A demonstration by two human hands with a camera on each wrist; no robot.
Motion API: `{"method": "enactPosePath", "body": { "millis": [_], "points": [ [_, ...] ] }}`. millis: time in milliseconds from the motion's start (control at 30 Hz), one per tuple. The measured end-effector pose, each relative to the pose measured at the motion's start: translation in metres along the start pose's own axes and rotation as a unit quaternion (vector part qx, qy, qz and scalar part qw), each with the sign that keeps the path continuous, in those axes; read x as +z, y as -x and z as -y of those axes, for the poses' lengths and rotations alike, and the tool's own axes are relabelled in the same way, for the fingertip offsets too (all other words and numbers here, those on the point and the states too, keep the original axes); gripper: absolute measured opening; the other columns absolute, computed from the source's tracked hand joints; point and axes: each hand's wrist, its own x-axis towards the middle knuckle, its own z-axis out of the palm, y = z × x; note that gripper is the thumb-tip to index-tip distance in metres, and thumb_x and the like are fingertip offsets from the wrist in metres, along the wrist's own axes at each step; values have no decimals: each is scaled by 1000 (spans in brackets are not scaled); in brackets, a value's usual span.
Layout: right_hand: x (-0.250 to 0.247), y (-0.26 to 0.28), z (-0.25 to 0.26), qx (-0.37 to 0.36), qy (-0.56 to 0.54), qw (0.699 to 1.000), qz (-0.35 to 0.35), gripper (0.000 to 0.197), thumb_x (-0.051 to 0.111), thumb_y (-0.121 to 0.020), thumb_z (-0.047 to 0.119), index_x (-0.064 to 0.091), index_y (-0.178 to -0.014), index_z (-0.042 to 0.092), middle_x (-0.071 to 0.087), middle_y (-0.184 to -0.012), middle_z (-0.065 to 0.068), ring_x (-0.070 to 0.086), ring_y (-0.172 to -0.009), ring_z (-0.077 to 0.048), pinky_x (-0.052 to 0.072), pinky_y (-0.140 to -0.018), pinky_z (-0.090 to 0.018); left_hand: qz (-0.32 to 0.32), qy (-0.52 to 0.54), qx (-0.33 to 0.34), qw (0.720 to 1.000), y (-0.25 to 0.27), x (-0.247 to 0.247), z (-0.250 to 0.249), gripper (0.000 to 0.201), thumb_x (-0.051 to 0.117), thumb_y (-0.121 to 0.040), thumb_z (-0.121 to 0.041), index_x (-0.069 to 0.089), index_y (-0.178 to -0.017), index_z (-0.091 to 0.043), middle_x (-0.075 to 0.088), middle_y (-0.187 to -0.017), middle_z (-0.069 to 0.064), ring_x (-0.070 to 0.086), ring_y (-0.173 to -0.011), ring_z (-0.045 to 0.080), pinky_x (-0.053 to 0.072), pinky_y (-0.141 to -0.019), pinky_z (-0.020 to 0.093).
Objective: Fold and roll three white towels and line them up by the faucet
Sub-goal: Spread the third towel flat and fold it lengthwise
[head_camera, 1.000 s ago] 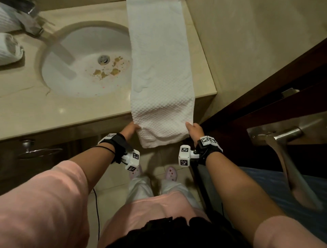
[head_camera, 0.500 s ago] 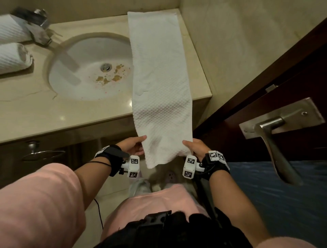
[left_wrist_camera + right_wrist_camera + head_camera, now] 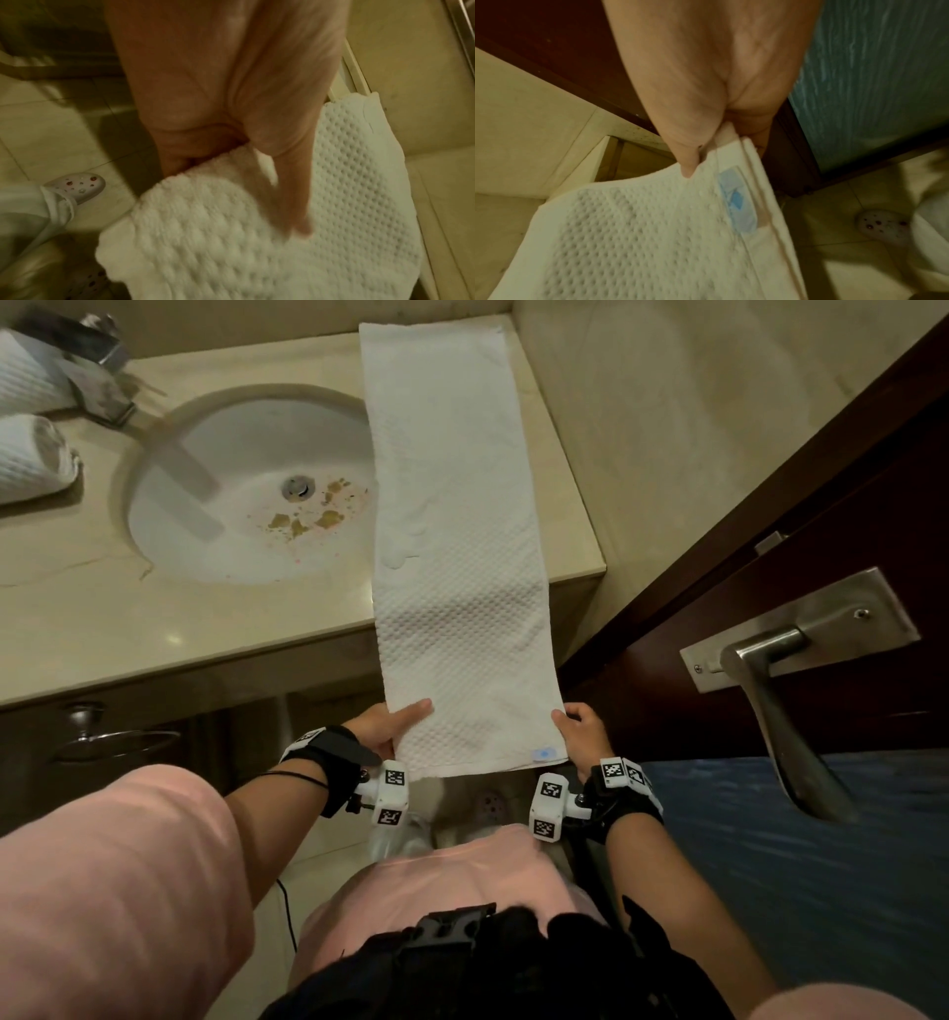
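both hands' grip [image 3: 482, 737] pinches the towel's [image 3: 457, 567] near corners.

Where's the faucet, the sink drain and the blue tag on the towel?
faucet [image 3: 97, 377], head view, its metal body.
sink drain [image 3: 298, 486], head view, its round middle.
blue tag [image 3: 736, 201], right wrist view, its blue patch.

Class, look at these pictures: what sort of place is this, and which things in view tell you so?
Most likely a bathroom, perhaps a hotel's: a round sink set in a stone counter, a faucet, and rolled white towels beside it.
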Motion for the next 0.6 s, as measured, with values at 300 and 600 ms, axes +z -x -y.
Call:
{"method": "enactPosePath", "body": {
  "millis": [300, 600],
  "points": [
    [4, -11, -18, 14, 111, 993, -39, 24, 56, -92, 12, 61, -114, 3, 65, -113, -16, 62, -99, -29, 49, -86, -35, -45, -67, -62, 995, -23, -6, 27, 34, 66, -84, 2, 60, -117, 1, 61, -124, 19, 61, -109, 34, 47, -99, 47],
    [19, -36, 6, 32, 253, 966, -47, 27, 62, -88, 12, 68, -105, -7, 66, -111, -24, 61, -104, -39, 50, -84, -36, -207, -114, -43, 971, -56, -17, 28, 18, 75, -77, 2, 58, -75, -5, 64, -88, 16, 61, -83, 26, 52, -91, 47]
  ]
}}
